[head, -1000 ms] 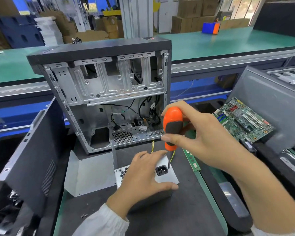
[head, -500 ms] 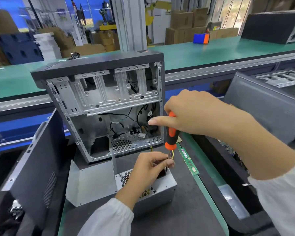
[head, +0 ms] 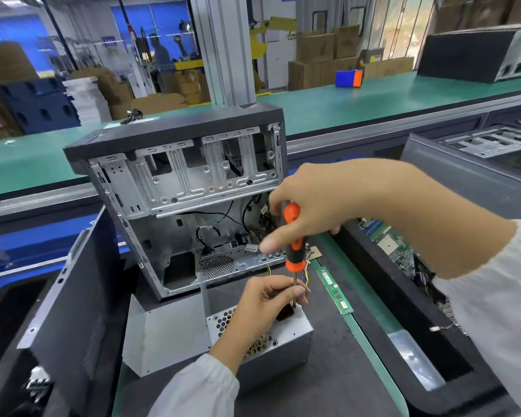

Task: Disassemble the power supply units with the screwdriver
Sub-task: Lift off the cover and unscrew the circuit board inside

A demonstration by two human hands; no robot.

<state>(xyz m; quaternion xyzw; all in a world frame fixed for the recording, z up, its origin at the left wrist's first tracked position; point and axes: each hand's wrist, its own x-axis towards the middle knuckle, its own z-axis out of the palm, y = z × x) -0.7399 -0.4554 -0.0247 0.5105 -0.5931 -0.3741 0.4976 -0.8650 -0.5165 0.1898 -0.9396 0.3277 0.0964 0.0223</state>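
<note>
Power supply unit (head: pixel 271 344): grey metal box on the dark worktop (head: pixel 337 383), just in front of the open computer case (head: pixel 190 203), honeycomb vent face turned up.
Screwdriver (head: pixel 294 239): orange and black handle, upright, thin shaft running down to the top face of the unit near its black socket.
Right hand (head: pixel 319 206): grip wrapped round the upper handle from above, thumb stretched out along the left side.
Left hand (head: pixel 265 305): resting on top of the unit, fingers curled, fingertips pinching the shaft just above the tip; the tip itself is hidden behind the fingers, so it is probably seated in a screw.
Loose cover plate (head: pixel 166 335): bent sheet metal, touching the unit's left side.
Memory stick (head: pixel 334 290): green, lying flat at the worktop's right edge.
Circuit board (head: pixel 394 245): further right, partly hidden by the right forearm.
Side panel (head: pixel 69 305): dark, leaning at the left.
</note>
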